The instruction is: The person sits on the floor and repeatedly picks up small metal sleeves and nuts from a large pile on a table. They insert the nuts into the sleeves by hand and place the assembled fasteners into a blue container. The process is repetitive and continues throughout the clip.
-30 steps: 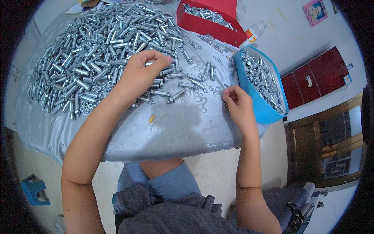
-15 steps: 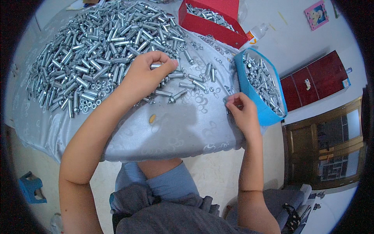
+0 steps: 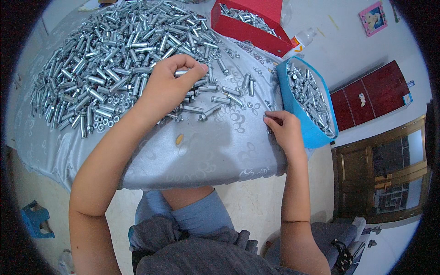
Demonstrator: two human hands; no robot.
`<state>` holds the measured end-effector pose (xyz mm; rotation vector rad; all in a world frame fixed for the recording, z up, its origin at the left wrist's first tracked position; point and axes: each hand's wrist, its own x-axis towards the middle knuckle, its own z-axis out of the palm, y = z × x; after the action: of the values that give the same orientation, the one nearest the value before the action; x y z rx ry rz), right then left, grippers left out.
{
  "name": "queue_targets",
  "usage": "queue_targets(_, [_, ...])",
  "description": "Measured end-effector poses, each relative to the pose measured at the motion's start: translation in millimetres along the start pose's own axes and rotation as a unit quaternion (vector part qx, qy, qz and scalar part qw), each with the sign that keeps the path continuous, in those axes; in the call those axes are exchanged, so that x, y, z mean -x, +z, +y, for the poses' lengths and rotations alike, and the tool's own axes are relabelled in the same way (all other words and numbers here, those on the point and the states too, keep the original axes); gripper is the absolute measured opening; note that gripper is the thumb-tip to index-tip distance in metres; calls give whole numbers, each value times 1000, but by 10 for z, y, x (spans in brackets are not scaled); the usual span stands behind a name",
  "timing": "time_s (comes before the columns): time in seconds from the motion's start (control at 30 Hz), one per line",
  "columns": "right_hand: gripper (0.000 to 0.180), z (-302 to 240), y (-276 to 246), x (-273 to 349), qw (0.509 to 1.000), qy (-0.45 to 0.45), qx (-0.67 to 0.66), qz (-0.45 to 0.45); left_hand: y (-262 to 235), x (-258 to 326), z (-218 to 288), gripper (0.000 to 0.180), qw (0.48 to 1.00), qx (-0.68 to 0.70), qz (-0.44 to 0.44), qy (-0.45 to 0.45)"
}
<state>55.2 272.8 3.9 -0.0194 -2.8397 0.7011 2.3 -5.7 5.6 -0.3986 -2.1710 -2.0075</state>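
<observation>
On the grey tablecloth [image 3: 206,146], my left hand [image 3: 167,87] pinches a bolt [image 3: 181,72] (pile [image 3: 105,59] beneath); right hand [image 3: 284,130] fingertips pinch something too small to identify, beside the blue bin [image 3: 293,110].

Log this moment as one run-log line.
left hand: pinching a metal bolt at the bolt heap | right hand: fingertips on grey cloth beside blue bin
</observation>
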Motion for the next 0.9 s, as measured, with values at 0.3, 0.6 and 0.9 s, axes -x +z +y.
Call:
queue_targets(0.3, [15, -126, -47, -11, 999, 33, 11, -23, -3, 16, 0, 23, 1000, 10, -9, 7])
queue_targets(0.6, [17, -815, 47, -399, 922, -39, -358, -139, -15, 29, 69, 22, 995, 46, -28, -88])
queue_targets(0.9, [21, -1038, 492, -611, 765, -12, -607, -217, -30, 4, 97, 20, 973, 151, -82, -156])
